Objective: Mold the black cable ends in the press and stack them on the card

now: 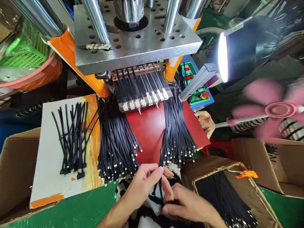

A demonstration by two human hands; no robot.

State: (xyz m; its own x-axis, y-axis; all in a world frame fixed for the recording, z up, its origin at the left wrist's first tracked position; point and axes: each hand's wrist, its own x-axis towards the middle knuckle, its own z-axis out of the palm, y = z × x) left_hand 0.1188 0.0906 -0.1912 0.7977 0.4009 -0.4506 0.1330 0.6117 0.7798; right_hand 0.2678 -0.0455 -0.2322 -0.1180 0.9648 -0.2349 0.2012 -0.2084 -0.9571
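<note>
In front of my lap, my left hand pinches a black flat cable between thumb and fingers. My right hand is closed around the lower part of the same cable, its fingertips partly hidden. Just beyond my hands, a bundle of black cables with small metal plugs hangs over the right side of the red board. Another thick bundle lies on the left. Between them stands a black mould block, with cables lying in its slots and white pieces along its front edge.
A steel press plate hangs above the mould on metal columns. More cables lie on a white board. A lit lamp, control panel and pink fan stand right. A cardboard box holds cables.
</note>
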